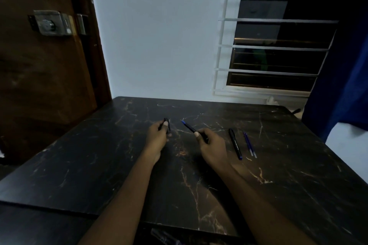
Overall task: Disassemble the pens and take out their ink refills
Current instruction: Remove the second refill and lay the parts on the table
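Observation:
My left hand (157,135) pinches a short black pen part (166,123), likely a cap, just above the dark marble table (199,175). My right hand (211,145) grips a black pen barrel (190,127) whose blue tip points up and to the left. To the right of that hand a whole black pen (235,143) lies on the table. Beside it lie two thin blue ink refills (250,145), side by side.
A white wall rises behind the table, with a brown door (39,65) at the left. A barred window (274,45) and a blue curtain (342,85) stand at the right. Some dark objects (165,237) lie below the table's front edge.

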